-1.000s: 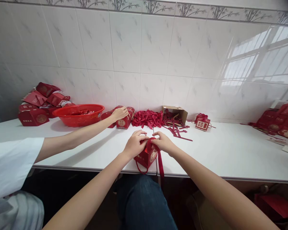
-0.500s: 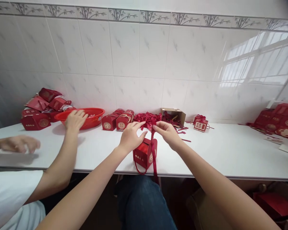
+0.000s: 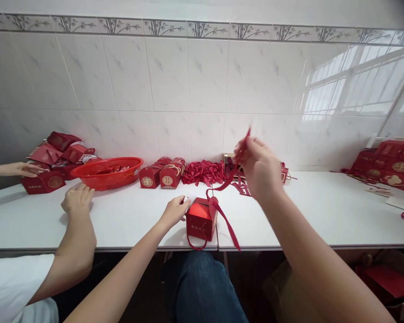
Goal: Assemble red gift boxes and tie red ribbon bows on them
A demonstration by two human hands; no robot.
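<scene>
A small red gift box [image 3: 200, 222] with gold print stands near the table's front edge, a red cord handle hanging at its front. At its upper left side, my left hand [image 3: 173, 211] holds the box, thumb towards the top and fingertips partly hidden. My right hand [image 3: 259, 172] is raised to the right above the table, its fingers pinched on a dark red ribbon [image 3: 227, 181]. That ribbon runs down to the top right of the box, and another length of it hangs loose over the box's right side.
A pile of red ribbons [image 3: 204, 172] and two rows of red boxes [image 3: 151, 176] stand behind. To the left are a red basin [image 3: 104, 181], stacked red boxes [image 3: 62, 152] and a co-worker's hands [image 3: 77, 197]. More red boxes [image 3: 387, 163] are piled at the far right.
My right hand has gone up and to the right, drawing the ribbon out from the box. My left hand has come down to the box's left side. The co-worker's hands have moved.
</scene>
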